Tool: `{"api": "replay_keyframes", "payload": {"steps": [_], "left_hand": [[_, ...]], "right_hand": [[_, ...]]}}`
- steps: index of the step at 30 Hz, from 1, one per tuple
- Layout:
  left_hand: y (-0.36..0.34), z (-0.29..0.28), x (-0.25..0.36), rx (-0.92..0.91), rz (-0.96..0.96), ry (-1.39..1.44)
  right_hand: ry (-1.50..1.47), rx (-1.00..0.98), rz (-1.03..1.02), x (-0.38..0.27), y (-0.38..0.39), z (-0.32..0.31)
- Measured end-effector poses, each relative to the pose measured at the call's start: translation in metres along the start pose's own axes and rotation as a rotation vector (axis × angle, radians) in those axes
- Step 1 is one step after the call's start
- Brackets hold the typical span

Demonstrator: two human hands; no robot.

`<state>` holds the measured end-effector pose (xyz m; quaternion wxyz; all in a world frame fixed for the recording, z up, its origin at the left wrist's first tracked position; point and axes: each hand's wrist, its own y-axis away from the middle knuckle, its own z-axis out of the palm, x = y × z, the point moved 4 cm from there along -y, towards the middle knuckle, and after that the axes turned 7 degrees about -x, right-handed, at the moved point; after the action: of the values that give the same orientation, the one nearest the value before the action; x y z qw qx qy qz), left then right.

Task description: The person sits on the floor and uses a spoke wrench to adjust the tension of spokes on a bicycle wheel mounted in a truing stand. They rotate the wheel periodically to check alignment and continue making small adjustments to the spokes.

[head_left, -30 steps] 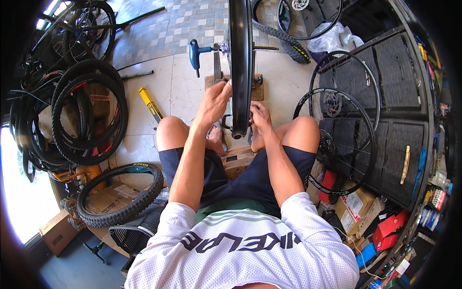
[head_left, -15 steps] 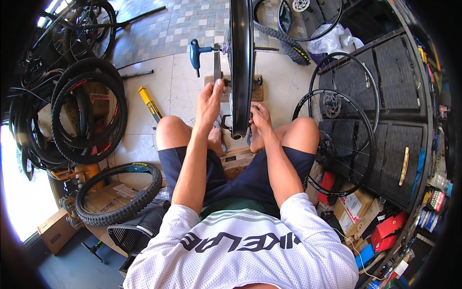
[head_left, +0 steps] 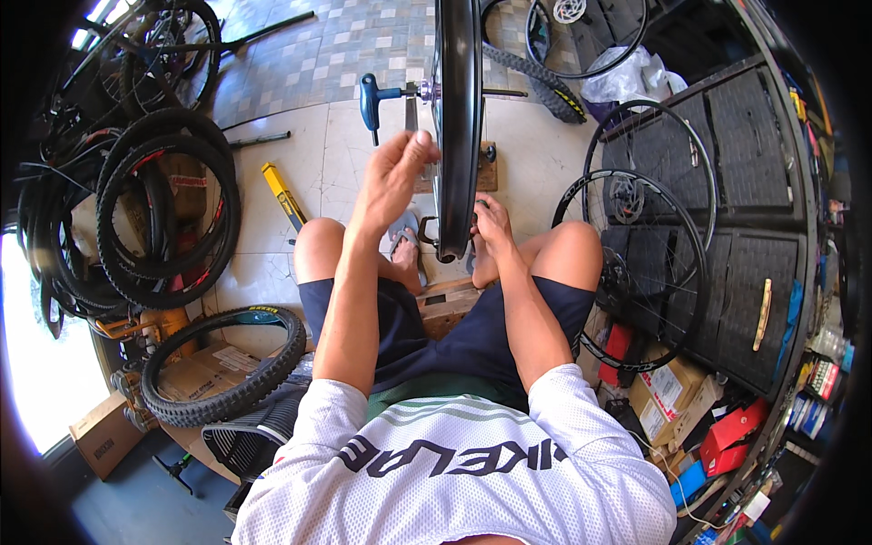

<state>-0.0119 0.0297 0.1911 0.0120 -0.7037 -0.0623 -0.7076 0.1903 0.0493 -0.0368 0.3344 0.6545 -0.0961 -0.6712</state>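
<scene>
A black bicycle rim (head_left: 459, 136) stands upright, edge-on, on a truing stand with a wooden base (head_left: 486, 178). A blue T-handled tool (head_left: 370, 100) sits at the hub's left. My left hand (head_left: 396, 173) is beside the rim's left face, below that tool, fingers curled; whatever they hold, if anything, is hidden. My right hand (head_left: 491, 222) is low on the rim's right side, fingers closed around something small and dark that I cannot make out. A black bracket of the stand (head_left: 427, 232) shows between my hands.
Tyres (head_left: 132, 241) pile at left above a loose tyre (head_left: 168, 400). A yellow box (head_left: 282, 195) lies by my left knee. Spare wheels (head_left: 690, 263) lean on black cabinets (head_left: 740, 118) at right. Cartons (head_left: 668, 400) stand below them; a plastic bag (head_left: 627, 77) lies at upper right.
My left hand has moved upward along the wheel, then a little to the left, away from the rim. My right hand stays in nearly the same place.
</scene>
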Motion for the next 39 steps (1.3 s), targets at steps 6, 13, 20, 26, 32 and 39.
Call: {"api": "replay_keyframes", "payload": {"steps": [6, 13, 20, 26, 32, 39], "left_hand": [[0.0, -0.014, 0.008, 0.217, 0.066, 0.097], [0.011, 0.001, -0.084, 0.195, -0.182, 0.03], [0.018, 0.009, -0.125, -0.033, -0.298, -0.128], [-0.007, 0.006, -0.02, -0.017, -0.002, 0.019], [-0.012, -0.006, 0.016, 0.223, 0.081, 0.037], [-0.004, -0.003, -0.065, 0.227, -0.111, -0.053]], "right_hand": [[0.009, -0.012, 0.003, -0.002, 0.001, 0.003], [-0.014, -0.01, 0.007, 0.005, -0.002, -0.006], [-0.012, -0.045, 0.0, 0.002, -0.003, 0.002], [-0.012, 0.005, 0.003, 0.001, 0.001, 0.001], [-0.02, -0.013, -0.007, 0.0, 0.001, 0.002], [-0.016, -0.015, -0.013, 0.005, -0.004, -0.001]]}}
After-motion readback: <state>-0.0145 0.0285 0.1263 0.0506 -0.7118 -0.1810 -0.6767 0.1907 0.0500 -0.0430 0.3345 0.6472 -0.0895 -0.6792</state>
